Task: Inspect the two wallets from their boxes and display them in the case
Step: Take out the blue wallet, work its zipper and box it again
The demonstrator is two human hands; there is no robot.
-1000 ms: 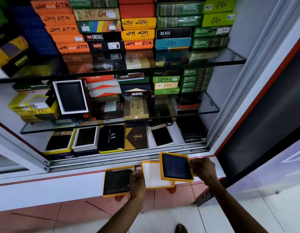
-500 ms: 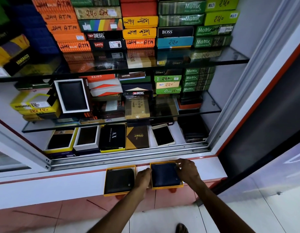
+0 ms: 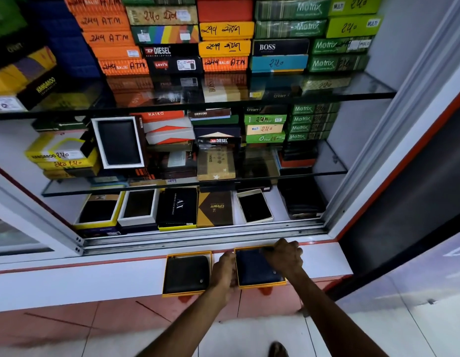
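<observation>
Two open yellow-rimmed boxes lie side by side on the white ledge (image 3: 95,276) below the display case. The left box (image 3: 169,256) holds a black wallet (image 3: 186,274). The right box (image 3: 261,286) holds a dark blue wallet (image 3: 254,269). My left hand (image 3: 223,271) grips the right box's left edge. My right hand (image 3: 284,255) rests closed on its upper right corner, covering part of the wallet.
The open case has a metal sliding track (image 3: 198,238) at its sill. Its bottom shelf carries several wallet boxes, including a black AX box (image 3: 177,207) and a white open box (image 3: 253,206). Two glass shelves (image 3: 352,91) above bear stacked coloured boxes. A foot (image 3: 278,350) shows on the tiled floor.
A second ago my right hand held the blue wallet's box raised above a white insert on the ledge. It came down over the insert and now lies flat, both hands on it.
</observation>
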